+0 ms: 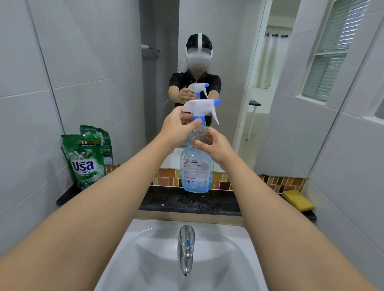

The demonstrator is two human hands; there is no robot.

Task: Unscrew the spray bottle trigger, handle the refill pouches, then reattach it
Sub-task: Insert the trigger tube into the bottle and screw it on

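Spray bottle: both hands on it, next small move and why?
Probably twist the blue collar loose. The left hand pinches at the collar under the trigger head, the right hand grips the spray bottle at its neck, and the head looks fully seated. The bottle stands on the ledge.

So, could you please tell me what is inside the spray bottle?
The spray bottle holds pale blue liquid low down, clear above. The right hand and the label cover part of the inside, and no dip tube can be made out.
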